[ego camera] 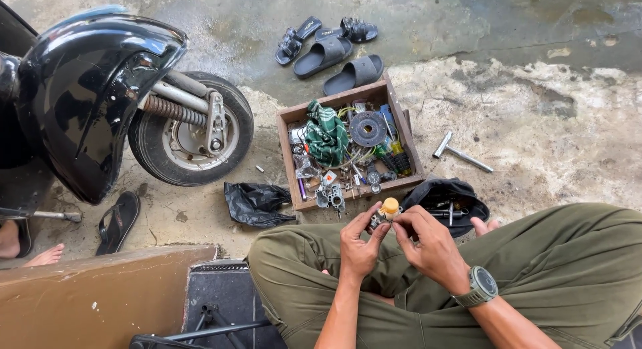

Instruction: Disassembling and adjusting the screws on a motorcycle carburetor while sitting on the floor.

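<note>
Over the lap, the left hand [358,245] and right hand [428,245] both pinch a small metal engine part [378,219] with an amber cap [390,206], its long axis pointing toward the wooden parts box [284,131].

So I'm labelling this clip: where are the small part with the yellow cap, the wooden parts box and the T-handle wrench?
small part with yellow cap [389,206], head view, on the cap.
wooden parts box [398,121], head view, right wall.
T-handle wrench [468,159], head view, mid-shaft.
</note>
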